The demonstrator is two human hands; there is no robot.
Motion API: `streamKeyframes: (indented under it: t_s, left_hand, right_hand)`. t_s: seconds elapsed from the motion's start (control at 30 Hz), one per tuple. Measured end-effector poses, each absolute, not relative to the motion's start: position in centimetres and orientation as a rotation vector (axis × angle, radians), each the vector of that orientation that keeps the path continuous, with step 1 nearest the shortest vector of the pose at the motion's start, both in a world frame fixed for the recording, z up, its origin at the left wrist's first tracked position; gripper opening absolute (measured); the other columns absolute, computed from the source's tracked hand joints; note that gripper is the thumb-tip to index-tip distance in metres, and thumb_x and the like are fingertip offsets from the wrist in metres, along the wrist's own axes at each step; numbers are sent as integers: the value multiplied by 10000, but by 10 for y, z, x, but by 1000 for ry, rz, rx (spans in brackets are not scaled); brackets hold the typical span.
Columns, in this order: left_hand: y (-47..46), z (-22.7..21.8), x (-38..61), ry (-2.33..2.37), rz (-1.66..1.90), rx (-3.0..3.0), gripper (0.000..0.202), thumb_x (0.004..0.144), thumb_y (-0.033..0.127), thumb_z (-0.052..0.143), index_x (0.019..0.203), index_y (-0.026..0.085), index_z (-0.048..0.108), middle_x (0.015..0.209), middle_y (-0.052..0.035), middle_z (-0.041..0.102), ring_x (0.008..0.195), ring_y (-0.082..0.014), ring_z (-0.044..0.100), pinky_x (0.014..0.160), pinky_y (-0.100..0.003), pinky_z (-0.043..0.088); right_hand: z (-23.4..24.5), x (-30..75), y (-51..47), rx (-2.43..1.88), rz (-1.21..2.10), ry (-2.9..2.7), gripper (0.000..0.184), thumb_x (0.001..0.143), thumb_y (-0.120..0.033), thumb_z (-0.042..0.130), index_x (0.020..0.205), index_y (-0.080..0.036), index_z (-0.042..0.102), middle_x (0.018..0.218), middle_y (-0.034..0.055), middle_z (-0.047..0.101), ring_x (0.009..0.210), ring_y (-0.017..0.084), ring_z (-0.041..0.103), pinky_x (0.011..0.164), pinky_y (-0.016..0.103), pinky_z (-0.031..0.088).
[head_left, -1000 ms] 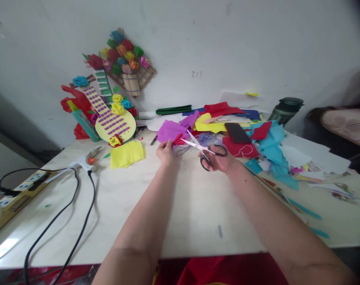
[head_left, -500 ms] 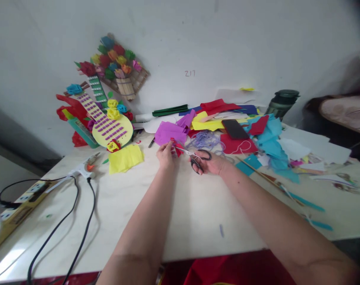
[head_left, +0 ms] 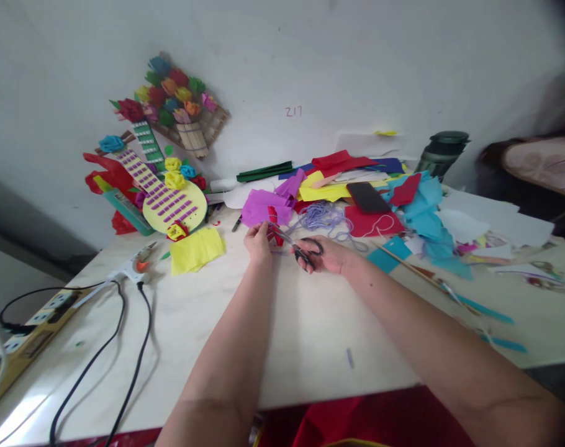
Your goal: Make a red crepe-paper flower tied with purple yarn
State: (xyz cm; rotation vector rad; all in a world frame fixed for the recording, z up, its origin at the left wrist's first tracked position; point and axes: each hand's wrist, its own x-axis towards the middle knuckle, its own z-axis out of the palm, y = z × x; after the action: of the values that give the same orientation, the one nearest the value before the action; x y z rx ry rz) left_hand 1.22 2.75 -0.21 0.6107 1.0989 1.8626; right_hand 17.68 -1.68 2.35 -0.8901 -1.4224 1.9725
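Observation:
My right hand (head_left: 326, 256) holds a pair of scissors (head_left: 305, 253) with black handles, fingers through the loops. The blades look closed and point left to the fingertips of my left hand (head_left: 258, 242). Those fingers are pinched together; what sits between them is too small to make out. Just beyond the blades, a narrow red paper piece (head_left: 274, 225) lies close to my left fingertips. Behind it spreads purple crepe paper (head_left: 264, 208). To the right is a tangle of lilac yarn (head_left: 323, 216).
Yellow paper (head_left: 197, 250) and a glue gun (head_left: 131, 270) with trailing cables lie left, near a power strip (head_left: 35, 329). A guitar-shaped craft (head_left: 175, 208) leans at the wall. A phone (head_left: 369, 197), blue paper (head_left: 422, 217), a stick (head_left: 417, 273) and a dark bottle (head_left: 443, 155) are right.
The scissor blades have closed and turned slightly downward to the right. The red paper piece now stretches out behind the blades instead of bunching at my left fingertips. The view has shifted slightly.

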Motion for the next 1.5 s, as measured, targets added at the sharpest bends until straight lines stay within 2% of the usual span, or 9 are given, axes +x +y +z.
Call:
streamKeyframes:
  t_s: [0.2,0.5,0.73,1.07,1.27,1.5]
  left_hand:
    - [25,1,13,1068,1874,631,284,528,278,703,682,150,502,558,23,584,478,-93,548,543,-238,468]
    - [23,2,16,1069,1834,668,322,551,311,689,711,175,445,558,26,575,493,-118,580,525,-244,473]
    - [23,2,21,1071,1833,703,334,587,330,668,761,189,419,544,35,577,465,-114,568,504,-235,468]
    - [20,-1,30,1112,1744,837,303,672,367,642,778,194,417,583,34,574,490,-113,577,479,-220,459]
    - [17,-1,37,1180,1687,931,239,762,368,570,810,213,395,553,67,520,385,-82,475,397,-181,364]
    - [14,4,43,1424,1686,1161,124,831,287,501,792,208,413,516,76,445,384,-74,414,437,-192,330]
  right_hand:
    - [24,173,-18,-944,1921,-1383,411,728,-500,627,897,-126,596,555,7,608,392,76,517,355,175,322]
    - [21,168,-17,-969,1895,-1377,336,761,-437,620,879,-122,606,537,5,597,372,71,503,319,165,286]
    - [26,168,-20,-999,1870,-1375,344,775,-439,611,876,-111,600,542,7,590,369,68,498,304,162,268]
    - [23,166,-19,-942,1838,-1346,397,748,-513,609,843,-128,579,536,1,588,376,72,502,300,162,264]
    - [20,165,-17,-943,1831,-1297,418,719,-554,614,803,-149,556,544,1,587,385,74,500,293,162,250]
    - [15,160,-13,-871,1864,-1208,429,707,-592,601,763,-177,505,523,-20,559,377,69,493,286,152,223]
